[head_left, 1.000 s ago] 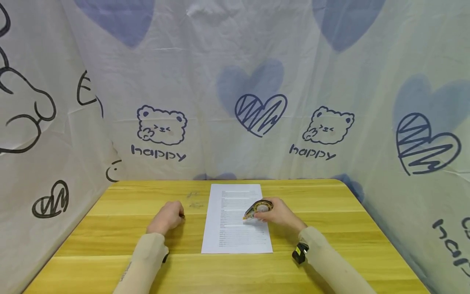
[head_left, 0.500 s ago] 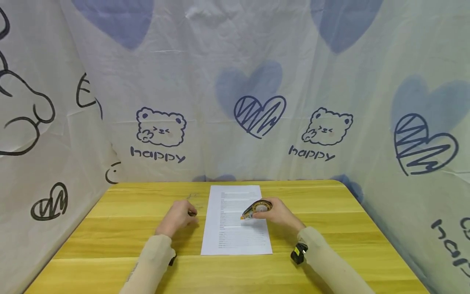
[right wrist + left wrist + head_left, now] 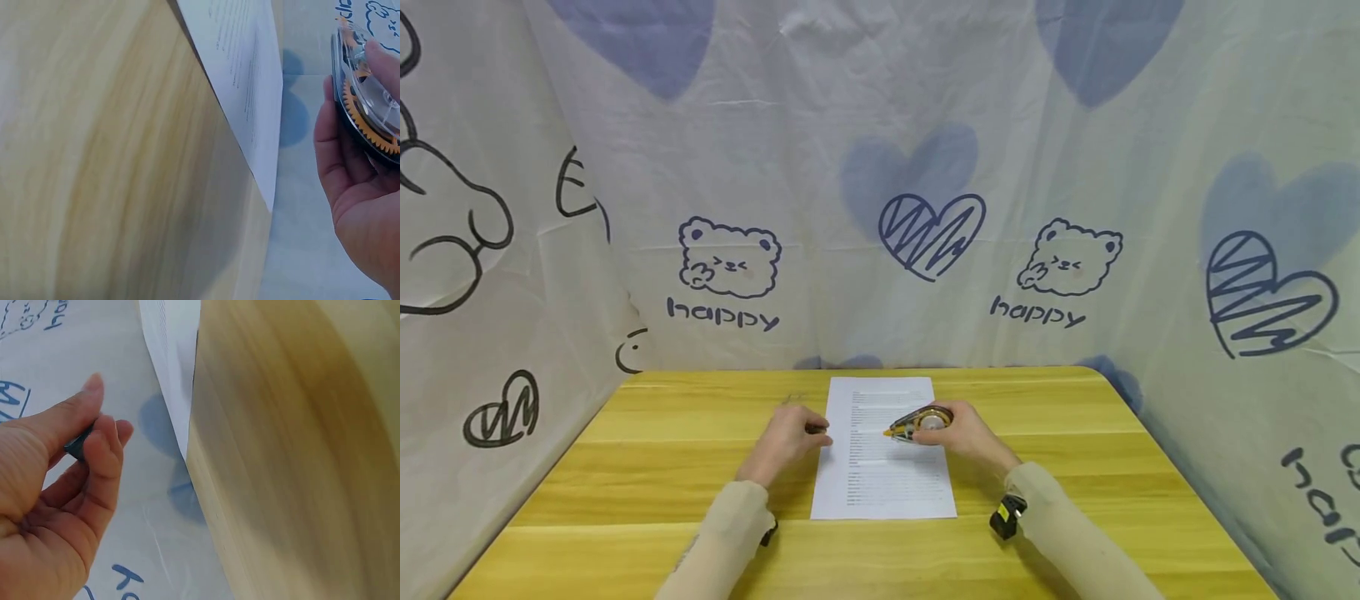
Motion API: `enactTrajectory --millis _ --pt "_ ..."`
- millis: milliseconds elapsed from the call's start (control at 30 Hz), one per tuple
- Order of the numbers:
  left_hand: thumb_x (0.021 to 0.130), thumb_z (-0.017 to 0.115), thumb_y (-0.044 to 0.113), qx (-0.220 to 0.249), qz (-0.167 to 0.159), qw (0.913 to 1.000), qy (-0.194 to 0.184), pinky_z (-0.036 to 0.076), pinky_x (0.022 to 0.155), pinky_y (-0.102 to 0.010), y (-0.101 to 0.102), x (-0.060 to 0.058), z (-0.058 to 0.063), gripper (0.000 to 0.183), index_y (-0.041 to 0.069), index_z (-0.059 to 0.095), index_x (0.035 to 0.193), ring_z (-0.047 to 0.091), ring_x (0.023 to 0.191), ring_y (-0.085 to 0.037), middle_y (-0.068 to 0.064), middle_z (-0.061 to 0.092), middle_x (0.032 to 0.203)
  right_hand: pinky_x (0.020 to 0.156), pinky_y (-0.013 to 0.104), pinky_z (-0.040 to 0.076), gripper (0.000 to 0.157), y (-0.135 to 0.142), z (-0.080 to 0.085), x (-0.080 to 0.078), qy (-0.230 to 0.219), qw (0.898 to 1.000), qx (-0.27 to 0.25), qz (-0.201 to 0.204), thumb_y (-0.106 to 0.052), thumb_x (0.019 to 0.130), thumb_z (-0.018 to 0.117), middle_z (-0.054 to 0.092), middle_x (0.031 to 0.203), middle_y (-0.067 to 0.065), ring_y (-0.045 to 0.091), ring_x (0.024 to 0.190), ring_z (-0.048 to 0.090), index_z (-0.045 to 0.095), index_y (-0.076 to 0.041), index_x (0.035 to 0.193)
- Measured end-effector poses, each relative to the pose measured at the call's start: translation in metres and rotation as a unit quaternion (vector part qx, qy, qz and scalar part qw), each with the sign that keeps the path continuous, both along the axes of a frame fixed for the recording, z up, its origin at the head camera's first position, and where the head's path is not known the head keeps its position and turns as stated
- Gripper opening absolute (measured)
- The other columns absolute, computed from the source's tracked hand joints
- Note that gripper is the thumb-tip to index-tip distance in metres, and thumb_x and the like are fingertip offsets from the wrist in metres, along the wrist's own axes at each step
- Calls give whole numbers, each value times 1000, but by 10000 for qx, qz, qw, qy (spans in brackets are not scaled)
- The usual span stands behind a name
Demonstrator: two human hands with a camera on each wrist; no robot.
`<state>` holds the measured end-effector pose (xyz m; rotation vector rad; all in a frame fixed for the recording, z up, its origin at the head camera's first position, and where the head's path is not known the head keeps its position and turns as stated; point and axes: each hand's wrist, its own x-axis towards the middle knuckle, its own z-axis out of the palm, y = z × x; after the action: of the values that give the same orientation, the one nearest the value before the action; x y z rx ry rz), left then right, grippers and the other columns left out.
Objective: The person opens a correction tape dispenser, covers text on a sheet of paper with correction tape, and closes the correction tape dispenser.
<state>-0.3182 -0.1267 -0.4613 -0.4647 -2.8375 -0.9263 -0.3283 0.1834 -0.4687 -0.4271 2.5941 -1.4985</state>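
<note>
My right hand (image 3: 973,437) holds a correction tape (image 3: 922,423) above the printed sheet (image 3: 880,492), its orange tip pointing left. Through the clear casing in the right wrist view, orange toothed gears (image 3: 359,119) show, with the thumb on one side and fingers on the other. At the sheet's left edge, my left hand (image 3: 782,442) pinches a small dark piece (image 3: 78,445), which looks like a cap, between thumb and fingers. Most of that piece is hidden by the fingers. Whether the left fingertips touch the paper cannot be told.
The sheet lies on a yellow wood-grain table (image 3: 1037,400). Behind and beside the table hangs a pale cloth (image 3: 850,317) printed with hearts and bears. Faint marks (image 3: 793,398) show on the tabletop left of the sheet.
My left hand has moved right, to the sheet's left edge, with the small dark piece. The correction tape has shifted slightly left and up, and its tip now points more level.
</note>
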Motion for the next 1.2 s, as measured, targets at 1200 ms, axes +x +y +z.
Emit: enactTrajectory --millis 1200 --pt "83 79 16 1417 -1205 9824 154 57 67 -17 59 13 13 24 8 77 105 71 81 -11 -7 76 99 79 31 55 36 -14 7 7 229 9983 -499 184 -15 77 84 67 107 9 18 90 63 68 -12 109"
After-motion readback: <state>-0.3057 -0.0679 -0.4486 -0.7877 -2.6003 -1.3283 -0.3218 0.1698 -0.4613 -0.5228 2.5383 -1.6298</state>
